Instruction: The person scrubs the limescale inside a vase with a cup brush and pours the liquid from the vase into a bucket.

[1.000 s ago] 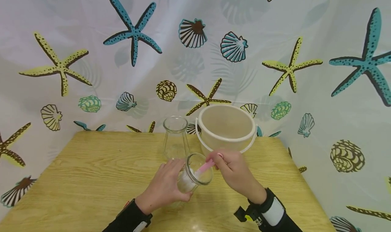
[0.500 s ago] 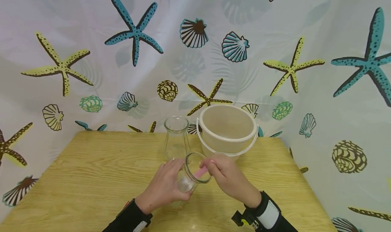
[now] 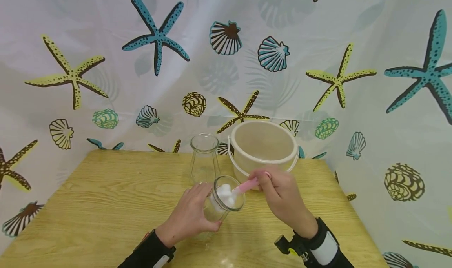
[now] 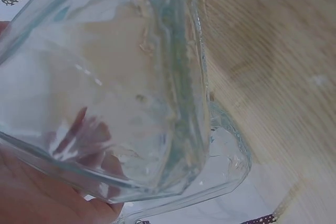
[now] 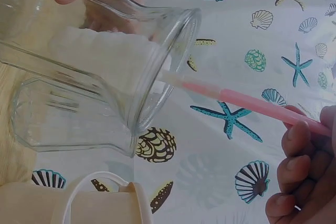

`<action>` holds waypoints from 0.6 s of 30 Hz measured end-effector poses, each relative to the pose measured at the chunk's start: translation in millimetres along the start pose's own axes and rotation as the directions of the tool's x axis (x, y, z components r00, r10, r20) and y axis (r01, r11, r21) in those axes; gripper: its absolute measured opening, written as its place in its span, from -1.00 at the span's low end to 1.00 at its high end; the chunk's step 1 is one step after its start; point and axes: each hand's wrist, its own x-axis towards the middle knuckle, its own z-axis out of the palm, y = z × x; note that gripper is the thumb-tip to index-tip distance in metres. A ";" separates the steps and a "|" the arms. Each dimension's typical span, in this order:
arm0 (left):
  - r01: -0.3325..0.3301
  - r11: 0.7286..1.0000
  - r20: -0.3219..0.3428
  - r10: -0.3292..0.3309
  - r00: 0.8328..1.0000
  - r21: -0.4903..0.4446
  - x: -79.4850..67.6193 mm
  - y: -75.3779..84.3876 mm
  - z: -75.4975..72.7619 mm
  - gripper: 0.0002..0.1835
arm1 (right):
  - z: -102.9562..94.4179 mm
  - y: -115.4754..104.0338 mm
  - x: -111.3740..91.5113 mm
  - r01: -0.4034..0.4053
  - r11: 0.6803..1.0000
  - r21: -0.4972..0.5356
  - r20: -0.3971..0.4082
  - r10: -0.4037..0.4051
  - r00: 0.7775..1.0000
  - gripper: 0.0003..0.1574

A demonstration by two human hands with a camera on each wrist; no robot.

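My left hand [image 3: 188, 211] grips a clear glass vase [image 3: 213, 212] round its body and holds it tilted, mouth toward the right. Its thick faceted base [image 4: 105, 77] fills much of the left wrist view. A pink-handled sponge bottle brush [image 3: 246, 185] reaches into the vase's mouth. Its white sponge head [image 5: 115, 59] lies inside the neck, close to the rim. Curled fingers of my right hand [image 3: 280, 195] hold the far end of the pink handle [image 5: 252, 103], outside the vase.
Behind the held vase stands a second clear glass vase [image 3: 204, 166], upright. A cream bucket [image 3: 263, 159] with a white handle is to its right, near the back edge of the wooden table [image 3: 130, 185]. A curtain printed with starfish and shells [image 3: 219, 75] hangs behind.
The brush went deeper into the vase, then came back outward, so the white sponge now shows at the mouth. My right hand moved in, then away to the right. The left hand stayed put.
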 end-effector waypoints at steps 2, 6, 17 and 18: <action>-0.002 1.000 0.001 0.002 1.000 0.001 -0.1 0.0 0.3 -0.12 | 0.3 -1.5 0.6 0.033 0.999 0.000 -0.020 -0.033 0.999 -0.74; -0.003 1.000 0.002 0.003 1.000 0.003 0.3 -0.2 0.3 -0.12 | 4.2 -1.6 -0.6 0.087 0.996 -0.011 -0.043 -0.088 0.995 -0.70; 0.004 1.000 0.011 -0.004 1.000 -0.005 0.5 1.8 -0.3 -0.05 | 26.5 7.0 -15.9 0.060 0.995 -0.081 0.052 -0.056 0.997 -0.73; 0.004 1.000 0.015 -0.004 1.000 -0.010 0.2 1.7 -0.3 -0.05 | 29.4 8.3 -17.8 0.056 0.995 -0.084 0.072 -0.050 0.996 -0.76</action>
